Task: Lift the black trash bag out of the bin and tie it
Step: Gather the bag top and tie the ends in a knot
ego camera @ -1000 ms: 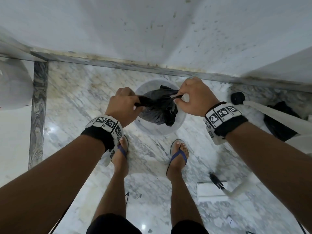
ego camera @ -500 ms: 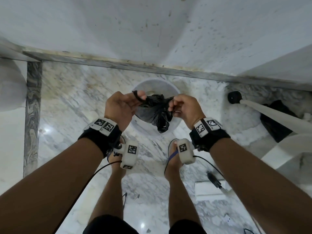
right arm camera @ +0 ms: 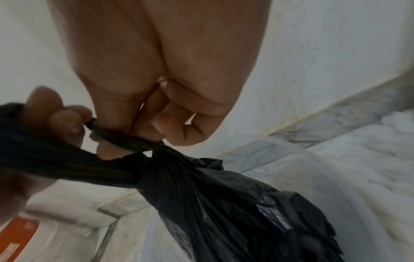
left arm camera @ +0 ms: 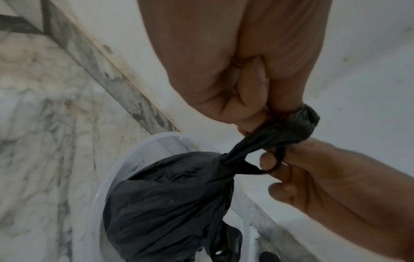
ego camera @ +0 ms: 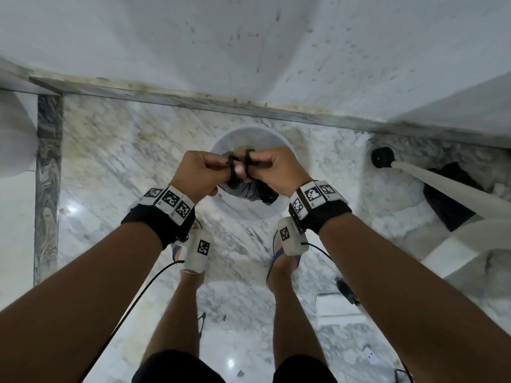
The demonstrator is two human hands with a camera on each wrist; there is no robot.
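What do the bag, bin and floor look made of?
Black trash bag: thin plastic film, slight sheen; it crinkles and twists into tight strands.
Bin: probably plastic, white and translucent; floor veins show faintly through its wall.
Floor: looks like polished marble; grey veining, glossy reflections.

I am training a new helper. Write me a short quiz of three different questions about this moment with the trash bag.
1. True or false: the black trash bag hangs above the bin, gathered at its neck.
2. What does the left hand grip? A) the bin's rim B) a twisted end of the bag C) nothing
3. Fill in: the right hand pinches the other ____ of the bag.

Key: 1 true; 2 B; 3 end
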